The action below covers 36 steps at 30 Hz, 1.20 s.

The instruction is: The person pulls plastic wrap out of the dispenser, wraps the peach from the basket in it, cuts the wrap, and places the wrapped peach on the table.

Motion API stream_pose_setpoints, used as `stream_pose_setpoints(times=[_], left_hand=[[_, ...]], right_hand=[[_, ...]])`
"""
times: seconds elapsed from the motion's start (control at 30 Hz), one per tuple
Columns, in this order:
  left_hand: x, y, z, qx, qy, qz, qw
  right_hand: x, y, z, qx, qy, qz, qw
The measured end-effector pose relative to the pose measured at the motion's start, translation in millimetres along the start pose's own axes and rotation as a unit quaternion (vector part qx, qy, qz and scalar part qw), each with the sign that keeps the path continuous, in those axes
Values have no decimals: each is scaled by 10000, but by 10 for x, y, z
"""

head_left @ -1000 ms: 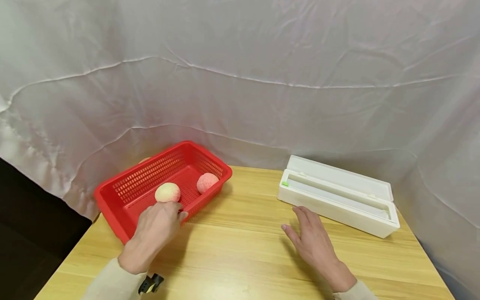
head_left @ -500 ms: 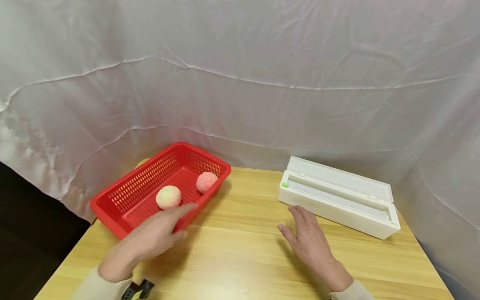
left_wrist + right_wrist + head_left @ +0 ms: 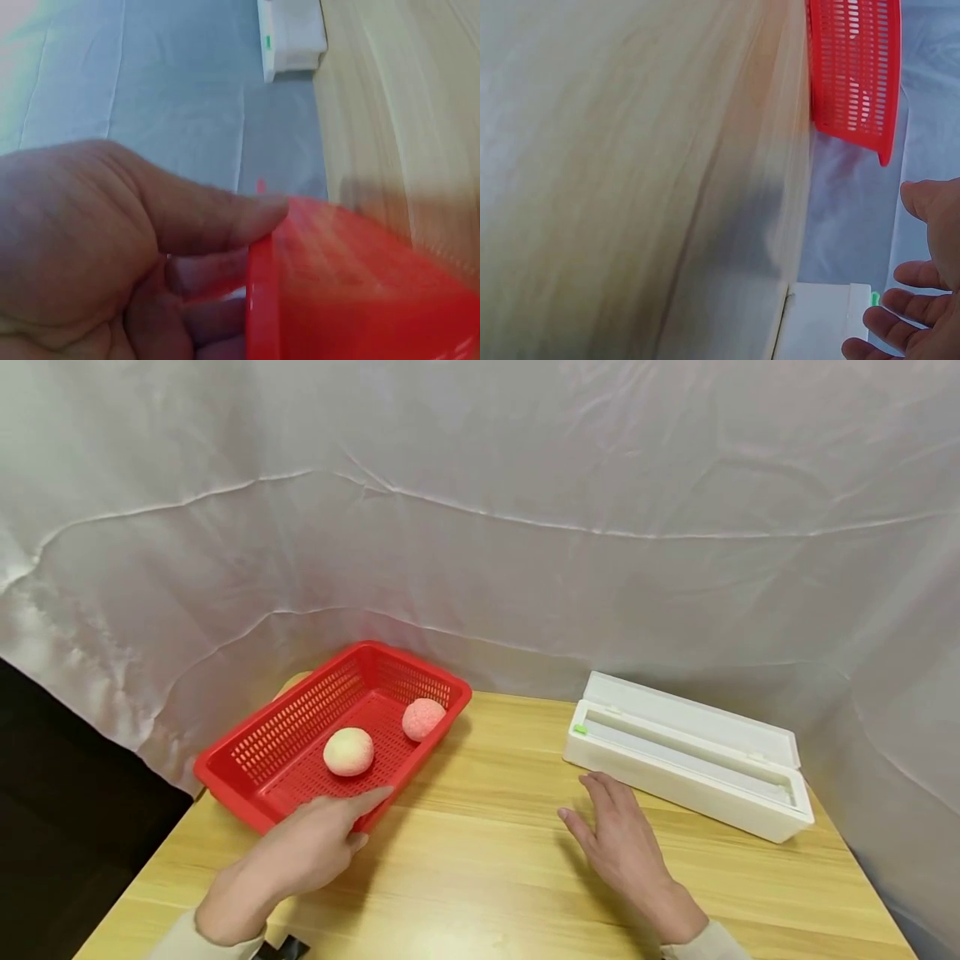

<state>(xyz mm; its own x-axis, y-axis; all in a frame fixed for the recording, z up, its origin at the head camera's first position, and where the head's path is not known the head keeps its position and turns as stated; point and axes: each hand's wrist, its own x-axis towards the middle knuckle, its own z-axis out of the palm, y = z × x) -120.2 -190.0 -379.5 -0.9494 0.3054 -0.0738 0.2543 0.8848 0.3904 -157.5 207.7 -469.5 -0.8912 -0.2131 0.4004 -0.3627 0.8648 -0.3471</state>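
Observation:
My left hand (image 3: 303, 852) is at the near rim of a red plastic basket (image 3: 247, 802). In the left wrist view its thumb (image 3: 251, 221) presses one side of the basket's red rim (image 3: 262, 307), with fingers curled on the other side. Inside the basket lie a pale yellow, pink-tinged ball, peach-like in look (image 3: 348, 752), and a rough pink ball (image 3: 423, 719) near the right end. Over the table to the right, my right hand (image 3: 622, 843) is held with relaxed, spread fingers and holds nothing; a long white box (image 3: 690, 777) is just beyond it.
The white box's lid (image 3: 693, 718) stands raised at its back, and a green tab (image 3: 581, 729) marks its left end. Something yellowish and round (image 3: 295, 681) is partly hidden behind the basket. A grey curtain (image 3: 510, 568) encloses the wooden table (image 3: 480, 877).
My left hand has come away from beside the yellow ball, down and left along the basket's near rim. The basket has shifted slightly. My right hand has barely moved.

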Motion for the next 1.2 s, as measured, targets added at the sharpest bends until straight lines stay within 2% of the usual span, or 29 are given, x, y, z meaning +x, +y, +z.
stream_pose_setpoints(times=[0.17,0.3,0.5,0.73,0.83,1.03,1.2], left_hand=[[44,126,48,5,207,-331,9992],[51,162,68,130,414,-527,9977],[57,85,59,310,670,-714,9947],[78,-29,14,253,659,-1118,9912],[113,-74,1,321,727,-1132,9904],[177,-172,-6,619,1070,-857,9886],[200,-243,-33,602,1167,-976,9865]], right_hand=[[-8,7,-13,-42,64,-14,10000],[-8,22,-17,-70,104,32,9999],[-20,48,-7,-83,147,72,9998],[-33,95,-7,-117,135,166,9997],[-34,110,-11,-106,122,218,9996],[-46,129,-16,-59,115,270,9996],[-46,152,-33,-40,47,340,9994]])
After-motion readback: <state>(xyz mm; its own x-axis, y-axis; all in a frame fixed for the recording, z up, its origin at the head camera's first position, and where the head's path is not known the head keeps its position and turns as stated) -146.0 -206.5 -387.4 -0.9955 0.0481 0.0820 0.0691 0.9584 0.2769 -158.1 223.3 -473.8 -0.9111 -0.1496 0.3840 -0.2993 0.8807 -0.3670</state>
